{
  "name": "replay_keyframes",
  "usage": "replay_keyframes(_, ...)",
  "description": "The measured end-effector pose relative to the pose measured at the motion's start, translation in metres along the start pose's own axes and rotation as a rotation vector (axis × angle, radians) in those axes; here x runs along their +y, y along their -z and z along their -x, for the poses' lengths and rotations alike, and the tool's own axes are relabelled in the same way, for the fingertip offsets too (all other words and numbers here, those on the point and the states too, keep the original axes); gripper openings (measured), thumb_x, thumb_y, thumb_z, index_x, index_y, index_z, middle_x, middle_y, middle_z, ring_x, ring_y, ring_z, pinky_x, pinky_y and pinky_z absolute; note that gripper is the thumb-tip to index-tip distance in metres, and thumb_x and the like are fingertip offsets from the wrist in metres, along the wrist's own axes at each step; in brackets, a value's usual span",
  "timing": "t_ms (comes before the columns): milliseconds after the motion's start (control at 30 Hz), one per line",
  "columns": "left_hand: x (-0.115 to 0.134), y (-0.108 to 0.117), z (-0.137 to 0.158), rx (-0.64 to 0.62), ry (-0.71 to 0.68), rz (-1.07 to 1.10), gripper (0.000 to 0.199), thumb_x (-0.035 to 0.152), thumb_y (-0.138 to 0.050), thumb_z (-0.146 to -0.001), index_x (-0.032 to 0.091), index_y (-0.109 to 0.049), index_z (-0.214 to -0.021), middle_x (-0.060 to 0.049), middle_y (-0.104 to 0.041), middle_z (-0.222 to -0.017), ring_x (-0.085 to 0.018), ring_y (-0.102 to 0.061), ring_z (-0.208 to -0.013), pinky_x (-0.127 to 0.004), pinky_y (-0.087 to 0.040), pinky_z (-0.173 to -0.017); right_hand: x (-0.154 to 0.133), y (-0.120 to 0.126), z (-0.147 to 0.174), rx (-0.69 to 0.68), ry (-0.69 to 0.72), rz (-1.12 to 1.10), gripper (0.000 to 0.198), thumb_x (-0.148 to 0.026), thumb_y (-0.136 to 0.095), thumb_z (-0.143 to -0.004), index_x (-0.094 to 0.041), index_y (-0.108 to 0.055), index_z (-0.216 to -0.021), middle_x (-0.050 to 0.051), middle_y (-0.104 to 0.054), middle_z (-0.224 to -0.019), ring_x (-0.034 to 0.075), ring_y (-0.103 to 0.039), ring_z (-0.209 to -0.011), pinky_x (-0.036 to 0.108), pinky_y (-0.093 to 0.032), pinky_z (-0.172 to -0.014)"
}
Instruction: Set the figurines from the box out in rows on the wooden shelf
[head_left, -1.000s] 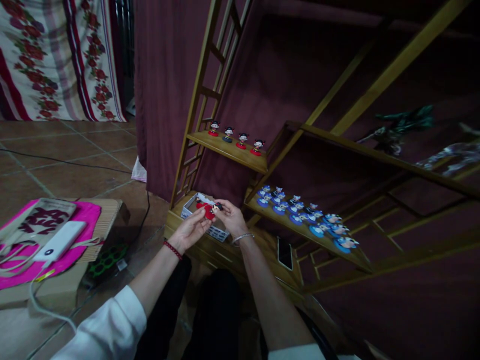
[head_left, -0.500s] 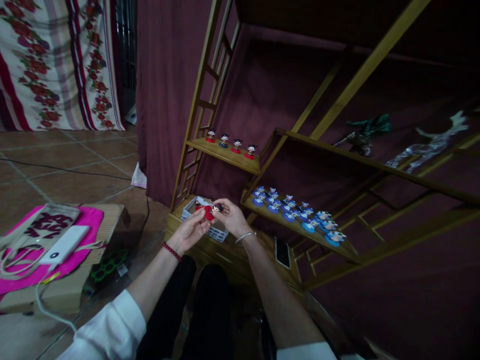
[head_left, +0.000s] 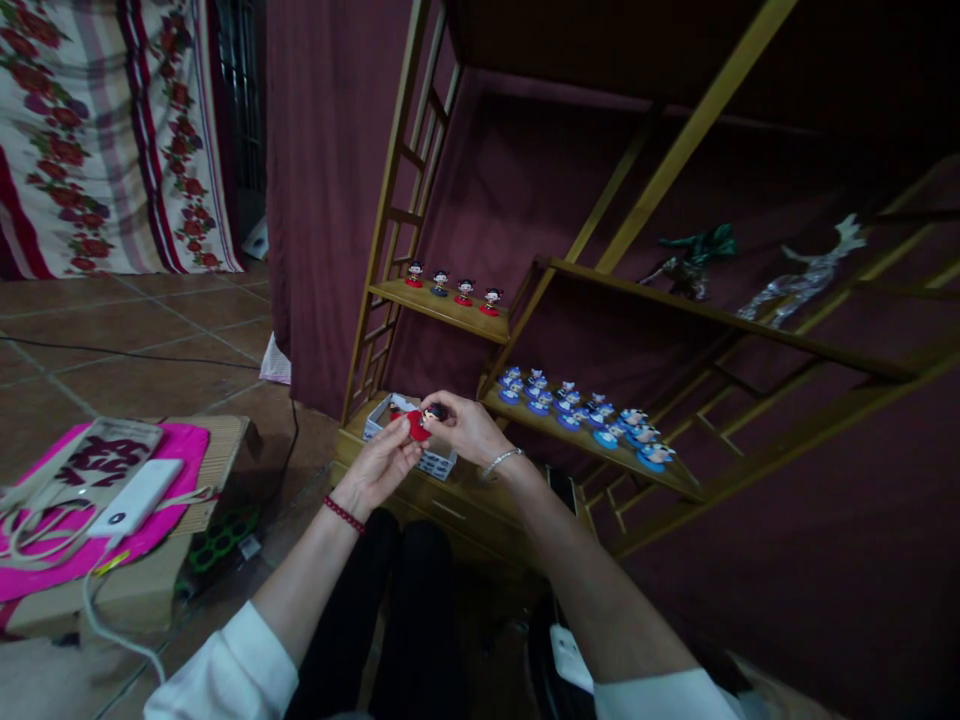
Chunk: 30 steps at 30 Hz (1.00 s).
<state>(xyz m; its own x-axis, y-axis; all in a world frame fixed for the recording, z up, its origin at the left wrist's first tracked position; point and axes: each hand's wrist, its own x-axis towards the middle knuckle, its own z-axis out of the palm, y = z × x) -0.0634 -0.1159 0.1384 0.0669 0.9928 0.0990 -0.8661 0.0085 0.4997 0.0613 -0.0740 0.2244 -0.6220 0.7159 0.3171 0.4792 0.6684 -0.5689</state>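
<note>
Between my two hands is a small figurine point(head_left: 431, 414) with dark hair and a red base. My left hand point(head_left: 381, 463) is closed on its red base. My right hand point(head_left: 466, 428) pinches the figurine near its head from the other side. Just behind and below my hands stands a white box point(head_left: 442, 466) with a printed side; something red shows at its far left corner. My hands hide part of the box. Several similar figurines point(head_left: 464, 291) on red and dark bases stand in a row on the upper left shelf point(head_left: 450, 311).
Several blue-based figurines point(head_left: 570, 408) fill the lower right shelf. A green ornament point(head_left: 697, 256) and a clear sculpture point(head_left: 806, 272) stand higher up. A dark phone-like slab point(head_left: 561, 488) lies right of my wrist. On the left, a cardboard box point(head_left: 142, 590) bears a white power bank point(head_left: 139, 497).
My view has shifted slightly, so the shelves appear further left. Both hands keep hold of the figurine, and my right forearm is angled further out to the right.
</note>
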Motion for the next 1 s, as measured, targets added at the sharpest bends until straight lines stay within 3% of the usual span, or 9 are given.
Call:
replay_keyframes(367, -0.009, -0.007, 0.012, -0.013, -0.030, 0.060, 0.017, 0.017, -0.058, -0.076, 0.012, -0.060, -0.091, -0.006, -0.065, -0.084, -0.011, -0.060, -0.070, -0.022, -0.049, -0.068, -0.014, 0.007, 0.009, -0.016, 0.056, 0.123, 0.020, -0.022, -0.052, -0.069, -0.018, -0.062, -0.086, -0.003, -0.057, -0.066, 0.007, -0.043, -0.053, 0.018, -0.033, -0.052)
replay_keyframes(567, -0.014, -0.011, 0.017, 0.053, -0.045, 0.063, 0.015, 0.015, -0.059, -0.075, 0.013, -0.060, -0.090, -0.006, -0.065, -0.083, -0.011, -0.060, -0.068, -0.022, -0.049, -0.069, -0.014, 0.008, 0.011, -0.032, 0.059, 0.153, 0.020, -0.021, -0.054, -0.069, -0.019, -0.063, -0.085, -0.003, -0.058, -0.064, 0.007, -0.044, -0.053, 0.017, -0.034, -0.051)
replay_keyframes(1000, -0.020, -0.007, 0.018, 0.101, -0.062, 0.040, 0.020, 0.013, -0.060, -0.074, 0.015, -0.059, -0.094, -0.005, -0.065, -0.084, -0.011, -0.061, -0.068, -0.022, -0.049, -0.071, -0.011, 0.004, 0.013, -0.058, 0.079, 0.108, 0.018, -0.017, -0.054, -0.068, -0.019, -0.065, -0.082, -0.004, -0.059, -0.061, 0.008, -0.049, -0.054, 0.017, -0.035, -0.051)
